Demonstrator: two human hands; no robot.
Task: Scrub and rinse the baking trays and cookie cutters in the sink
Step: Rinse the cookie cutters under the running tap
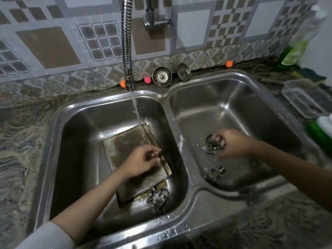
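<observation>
- Fingers of my right hand [231, 145] were curled round a metal cookie cutter [214, 143], holding it low over the drain of the right basin [233, 105]; I judged that kept the drips falling straight into the drain.
- My left hand [142, 161] hovered over the baking trays [129, 142] in the left basin [80, 133], fingers bent toward the trays' right edge. Motion blur hid the fingertips, so I could not tell whether they pinched the rim or held nothing.
- Those trays lay stacked and flat on the floor of the left basin, under the stream from the tap [128, 42], probably so that the water loosened their brown film.
- Another cutter [159, 197] sat at the front edge of the trays, near the basin's front wall.
- A flower-shaped cutter [215, 173] rested on the floor of the right basin, near its front wall, apart from the soiled trays, perhaps already washed.
- Two drain strainers [170, 75] leaned against the wall behind the sink's back rim, leaving both drains open.
</observation>
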